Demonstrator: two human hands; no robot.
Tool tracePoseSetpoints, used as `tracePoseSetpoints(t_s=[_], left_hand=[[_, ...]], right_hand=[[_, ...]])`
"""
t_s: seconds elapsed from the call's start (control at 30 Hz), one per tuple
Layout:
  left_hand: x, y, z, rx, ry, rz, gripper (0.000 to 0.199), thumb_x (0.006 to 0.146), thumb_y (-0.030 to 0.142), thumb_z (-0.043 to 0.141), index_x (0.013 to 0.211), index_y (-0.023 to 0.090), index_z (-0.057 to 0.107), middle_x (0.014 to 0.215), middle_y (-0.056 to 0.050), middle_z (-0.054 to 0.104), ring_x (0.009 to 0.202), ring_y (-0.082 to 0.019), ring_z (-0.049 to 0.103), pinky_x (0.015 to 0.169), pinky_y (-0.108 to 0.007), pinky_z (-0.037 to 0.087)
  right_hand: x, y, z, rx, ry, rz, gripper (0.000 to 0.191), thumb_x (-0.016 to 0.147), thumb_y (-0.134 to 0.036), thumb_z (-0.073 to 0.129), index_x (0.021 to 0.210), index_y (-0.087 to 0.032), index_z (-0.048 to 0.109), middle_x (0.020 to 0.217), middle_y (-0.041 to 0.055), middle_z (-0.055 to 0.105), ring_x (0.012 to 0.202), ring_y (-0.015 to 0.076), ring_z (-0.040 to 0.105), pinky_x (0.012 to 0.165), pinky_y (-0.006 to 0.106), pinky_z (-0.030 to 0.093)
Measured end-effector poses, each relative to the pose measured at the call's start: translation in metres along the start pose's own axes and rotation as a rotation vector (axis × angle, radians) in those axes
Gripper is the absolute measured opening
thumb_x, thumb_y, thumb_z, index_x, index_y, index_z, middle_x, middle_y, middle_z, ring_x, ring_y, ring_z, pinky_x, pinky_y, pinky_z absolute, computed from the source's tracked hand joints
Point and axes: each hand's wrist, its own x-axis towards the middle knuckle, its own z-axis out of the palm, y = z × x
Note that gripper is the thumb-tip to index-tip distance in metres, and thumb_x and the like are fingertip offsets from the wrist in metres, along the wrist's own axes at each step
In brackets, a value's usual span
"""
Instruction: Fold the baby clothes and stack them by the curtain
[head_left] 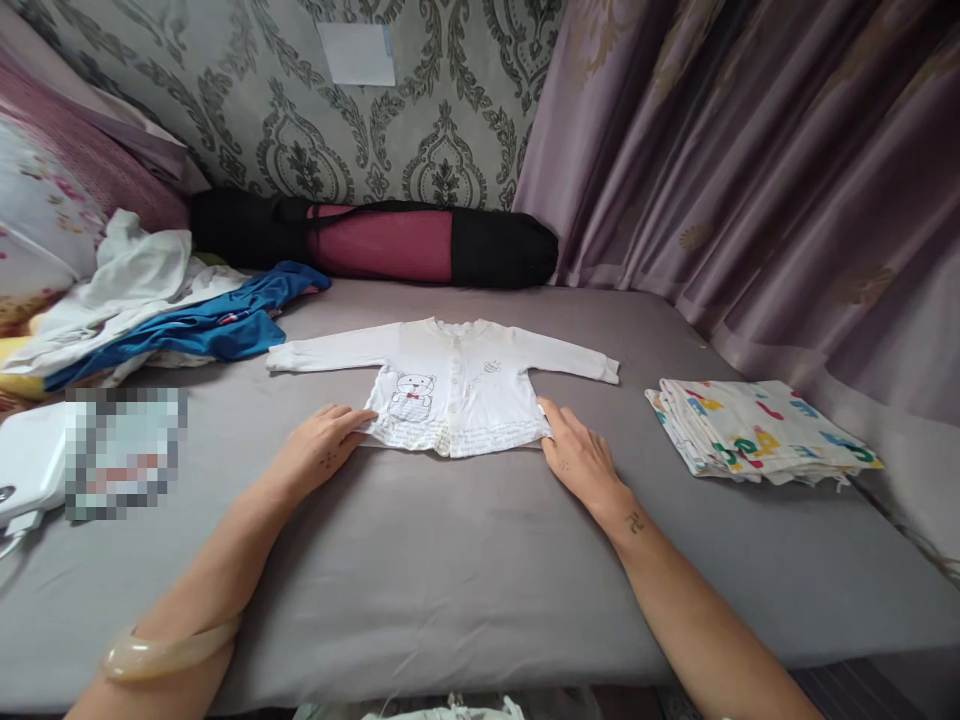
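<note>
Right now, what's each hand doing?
Left hand: touches a lower corner of the white shirt; grip unclear.
Right hand: touches its other lower corner; grip unclear.

Before me, the little shirt (487,390) is white, with a dark-outlined bear (410,400) in a red bow. The sheet (450,580) is plain grey; the folded cloth (765,425), white with multicoloured prints; the wallpaper (446,140), grey damask.

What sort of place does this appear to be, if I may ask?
Probably a room at home, perhaps a bedroom: a mauve curtain hangs beside patterned wallpaper, and a grey sheet-like cover spreads beneath the small white shirt.
</note>
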Motion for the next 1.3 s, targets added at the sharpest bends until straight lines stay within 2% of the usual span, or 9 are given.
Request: tracePoseSetpoints(t_s=[0.1,0.23,0.47,0.63,0.77,0.83,1.0,1.13,1.3], left_hand=[[-0.001,-0.004,-0.002,0.070,0.061,0.021,0.039,0.090,0.031,0.040,0.119,0.026,0.066,0.105,-0.010,0.063,0.097,-0.027,0.057,0.085,-0.039,0.049],[0.003,0.001,-0.002,0.068,0.086,0.166,0.042,0.089,0.022,0.039,0.123,0.027,0.063,0.131,-0.009,0.059,0.120,-0.028,0.051,0.104,-0.045,0.042],[0.000,0.002,-0.013,-0.031,-0.086,0.232,0.043,0.088,0.027,0.041,0.124,0.024,0.063,0.132,-0.009,0.061,0.125,-0.027,0.054,0.107,-0.040,0.042],[0.010,0.040,-0.026,0.028,-0.116,0.205,0.033,0.090,0.039,0.048,0.114,0.023,0.065,0.123,-0.011,0.063,0.111,-0.029,0.060,0.095,-0.041,0.045],[0.029,0.089,-0.011,-0.055,-0.130,0.348,0.033,0.091,0.036,0.052,0.118,0.019,0.057,0.111,-0.012,0.062,0.101,-0.025,0.059,0.084,-0.035,0.047],[0.034,0.101,0.001,-0.070,-0.112,0.331,0.028,0.089,0.035,0.054,0.112,0.020,0.057,0.103,-0.010,0.061,0.093,-0.024,0.059,0.077,-0.033,0.046],[0.030,0.103,0.018,-0.114,-0.027,0.196,0.025,0.091,0.038,0.052,0.107,0.020,0.053,0.095,-0.008,0.062,0.087,-0.022,0.059,0.071,-0.032,0.045],[0.025,0.107,0.018,0.012,0.024,0.201,0.023,0.097,0.039,0.042,0.089,0.021,0.054,0.087,-0.007,0.062,0.083,-0.021,0.059,0.068,-0.031,0.044],[0.024,0.114,0.017,0.117,0.021,0.234,0.031,0.100,0.036,0.035,0.086,0.021,0.058,0.085,-0.007,0.065,0.082,-0.020,0.059,0.070,-0.031,0.044]], right_hand=[[0.003,0.004,0.001,0.048,0.080,-0.190,0.060,0.085,-0.004,0.042,0.142,-0.022,0.044,0.135,0.0131,0.052,0.114,0.0274,0.054,0.091,0.039,0.047],[0.006,0.010,0.005,0.119,0.050,-0.377,0.050,0.086,0.000,0.036,0.124,-0.024,0.059,0.127,0.0087,0.059,0.117,0.0237,0.050,0.099,0.041,0.045],[-0.007,0.021,-0.019,0.031,-0.078,-0.375,0.032,0.091,-0.006,0.040,0.102,-0.023,0.064,0.110,0.0078,0.064,0.101,0.0225,0.056,0.089,0.038,0.045],[-0.003,-0.018,-0.036,-0.022,-0.087,-0.371,0.020,0.091,-0.009,0.049,0.087,-0.022,0.063,0.096,0.0076,0.063,0.096,0.0229,0.055,0.085,0.035,0.041],[0.008,-0.057,-0.018,0.216,-0.158,-0.513,0.015,0.092,-0.022,0.059,0.107,-0.022,0.060,0.108,0.0063,0.060,0.106,0.0214,0.053,0.088,0.032,0.043],[0.011,-0.064,-0.006,0.279,-0.176,-0.502,0.021,0.090,-0.027,0.064,0.110,-0.022,0.059,0.110,0.0062,0.059,0.108,0.0219,0.052,0.089,0.033,0.043],[0.012,-0.056,0.014,0.322,-0.082,-0.528,0.014,0.094,-0.027,0.060,0.106,-0.021,0.060,0.104,0.0054,0.058,0.101,0.0203,0.052,0.089,0.033,0.043],[0.014,-0.052,0.023,0.305,-0.003,-0.554,0.015,0.099,-0.024,0.049,0.099,-0.021,0.063,0.098,0.0057,0.060,0.097,0.0196,0.053,0.085,0.031,0.043],[0.024,-0.053,0.032,0.608,0.028,-0.364,0.020,0.098,-0.024,0.048,0.089,-0.020,0.066,0.089,0.0024,0.064,0.087,0.0151,0.058,0.081,0.026,0.043]])
